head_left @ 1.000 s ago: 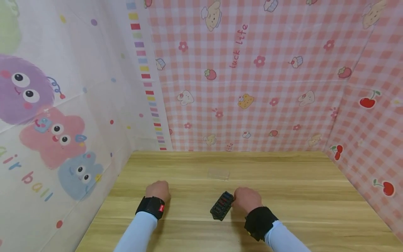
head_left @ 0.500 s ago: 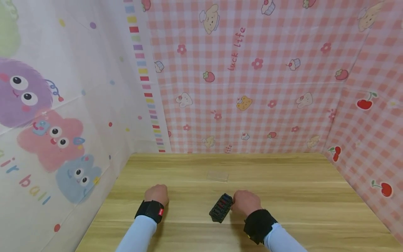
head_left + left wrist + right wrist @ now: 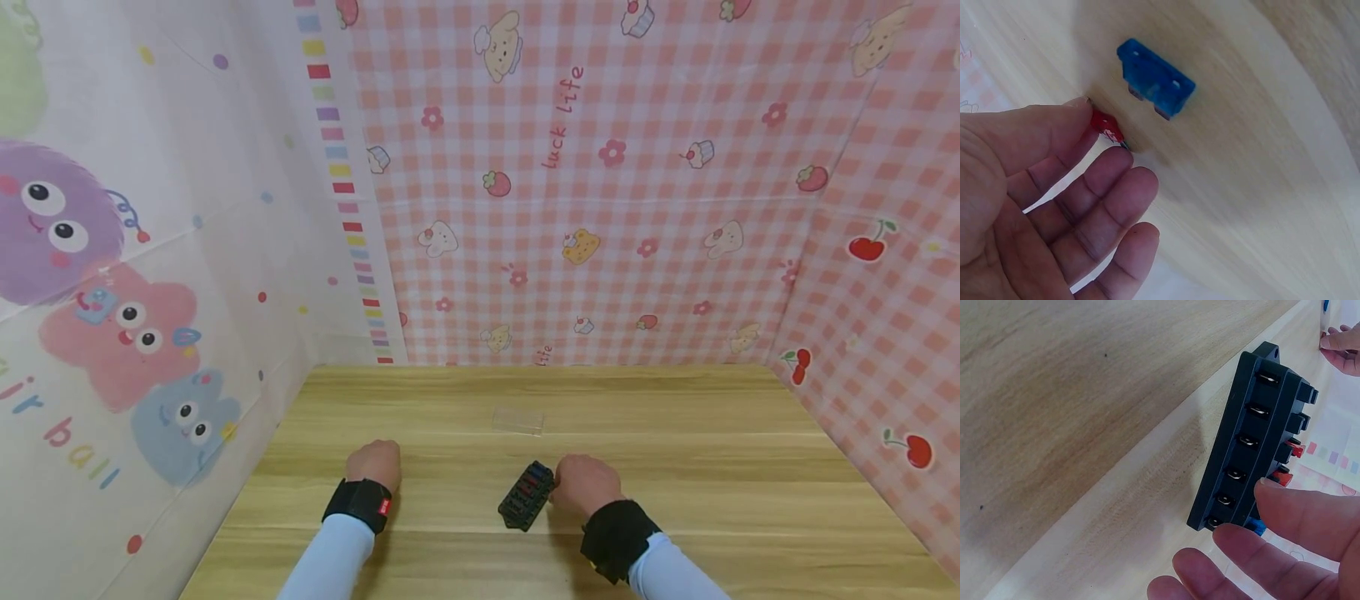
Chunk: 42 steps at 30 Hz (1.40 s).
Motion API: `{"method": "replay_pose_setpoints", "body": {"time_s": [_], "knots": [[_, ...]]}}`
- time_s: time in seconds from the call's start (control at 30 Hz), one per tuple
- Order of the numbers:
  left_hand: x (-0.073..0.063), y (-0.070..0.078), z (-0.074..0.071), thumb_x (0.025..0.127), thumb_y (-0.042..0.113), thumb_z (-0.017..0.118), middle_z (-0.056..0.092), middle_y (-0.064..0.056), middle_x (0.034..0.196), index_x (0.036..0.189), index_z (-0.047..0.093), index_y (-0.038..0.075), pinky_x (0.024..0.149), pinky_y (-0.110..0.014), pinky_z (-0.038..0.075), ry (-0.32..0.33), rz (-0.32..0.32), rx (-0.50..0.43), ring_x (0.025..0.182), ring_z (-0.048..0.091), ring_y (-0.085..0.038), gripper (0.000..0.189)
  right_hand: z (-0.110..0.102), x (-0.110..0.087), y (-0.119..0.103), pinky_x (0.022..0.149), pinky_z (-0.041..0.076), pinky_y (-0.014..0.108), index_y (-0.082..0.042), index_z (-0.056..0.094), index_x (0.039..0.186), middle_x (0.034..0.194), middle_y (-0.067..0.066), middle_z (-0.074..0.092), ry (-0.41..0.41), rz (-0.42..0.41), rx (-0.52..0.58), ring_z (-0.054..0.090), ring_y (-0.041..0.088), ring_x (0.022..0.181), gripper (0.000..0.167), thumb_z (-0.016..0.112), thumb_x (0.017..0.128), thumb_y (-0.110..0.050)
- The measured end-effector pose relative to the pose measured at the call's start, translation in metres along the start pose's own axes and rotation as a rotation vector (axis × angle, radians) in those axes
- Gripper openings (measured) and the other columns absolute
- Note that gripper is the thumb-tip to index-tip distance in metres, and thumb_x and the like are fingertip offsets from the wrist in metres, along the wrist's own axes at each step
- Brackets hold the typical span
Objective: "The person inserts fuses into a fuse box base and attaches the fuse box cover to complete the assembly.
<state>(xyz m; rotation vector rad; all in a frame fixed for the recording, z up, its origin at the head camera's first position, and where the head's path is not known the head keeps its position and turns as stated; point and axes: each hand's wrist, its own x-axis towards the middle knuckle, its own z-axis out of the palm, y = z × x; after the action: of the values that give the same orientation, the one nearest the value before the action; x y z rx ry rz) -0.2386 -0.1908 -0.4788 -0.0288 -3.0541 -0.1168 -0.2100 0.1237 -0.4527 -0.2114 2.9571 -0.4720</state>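
A black fuse box [image 3: 527, 496] lies at an angle on the wooden table, blue and red fuses seated in its top. My right hand [image 3: 587, 483] grips its far right corner; in the right wrist view the thumb [image 3: 1300, 515] presses its upper side, the index finger at its end. Metal terminals run along the box's side. To the left, my left hand [image 3: 375, 465] is close over the table. Its thumb and index finger pinch a small red blade fuse [image 3: 1108, 125] in the left wrist view. A blue blade fuse [image 3: 1157, 78] lies just beyond, apart from the fingers.
Behind the fuse box, a clear flat plastic piece [image 3: 519, 421] lies on the table [image 3: 675, 408]. Patterned cloth [image 3: 600, 192] hangs along the table's back edge and both sides. Each wrist wears a black strap.
The whole head view has shifted slightly as the head moved. Both hands and the fuse box keep their places on the table.
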Motion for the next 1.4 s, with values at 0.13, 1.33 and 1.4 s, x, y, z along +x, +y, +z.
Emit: {"method": "replay_pose_setpoints", "body": {"time_s": [0.13,1.33,1.4], "knots": [[-0.0012,0.0009,-0.0009,0.089,-0.003,0.062,0.065,-0.013,0.073,0.079,0.067,0.002,0.059,-0.045,0.053,0.015,0.012,-0.003,0.069,0.066,-0.028,0.013,0.0001,-0.0003,-0.0003,0.063,0.046,0.038,-0.007,0.071,0.082,0.073,0.003,0.062,0.001,-0.003,-0.001,0.051,0.021,0.066,0.015,0.080,0.081,-0.019],[-0.0049,0.0048,-0.0051,0.088,-0.002,0.064,0.065,-0.012,0.072,0.079,0.068,0.002,0.060,-0.044,0.053,0.033,0.015,-0.010,0.069,0.065,-0.027,0.010,0.0019,-0.0007,-0.0010,0.061,0.042,0.035,-0.009,0.069,0.076,0.069,0.000,0.058,0.009,-0.010,-0.006,0.049,0.019,0.063,0.015,0.079,0.081,-0.019],[-0.0044,0.0048,-0.0051,0.088,-0.002,0.064,0.065,-0.012,0.074,0.081,0.069,0.002,0.063,-0.044,0.053,0.020,0.021,-0.019,0.071,0.065,-0.027,0.009,0.0018,-0.0009,-0.0012,0.061,0.043,0.035,-0.009,0.069,0.076,0.069,0.000,0.058,0.010,-0.011,-0.005,0.049,0.020,0.063,0.015,0.079,0.081,-0.019]]}}
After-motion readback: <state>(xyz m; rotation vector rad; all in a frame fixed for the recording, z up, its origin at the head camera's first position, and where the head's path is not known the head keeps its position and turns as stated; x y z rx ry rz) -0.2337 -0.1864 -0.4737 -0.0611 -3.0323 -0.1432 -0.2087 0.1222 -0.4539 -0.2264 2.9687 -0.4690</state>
